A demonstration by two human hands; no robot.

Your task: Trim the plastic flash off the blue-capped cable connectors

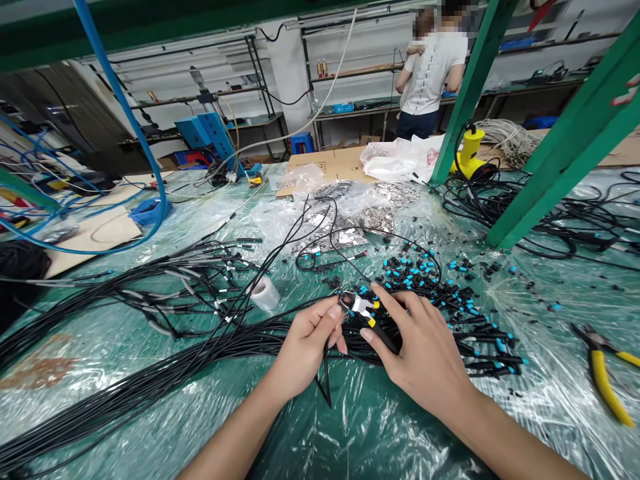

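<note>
Near the middle, my left hand (310, 343) pinches a thin black cable, with a bent loop of it hanging below the fingers. My right hand (425, 350) is closed around a pair of cutting pliers (363, 307) with black and yellow grips. The pliers' jaws are right at my left fingertips, by the end of the pinched cable; what lies between them is too small to make out. Behind and under both hands runs a thick bundle of black cables (200, 363), many ends at the right tipped with blue connectors (500, 347).
A roll of clear film (264, 294) stands left of my hands. Loose blue and black caps (415, 270) and bags of metal parts (340, 227) lie beyond. Yellow-handled pliers (605, 373) lie at the right. A green post (560, 133) rises from the table. A person (433, 73) stands behind.
</note>
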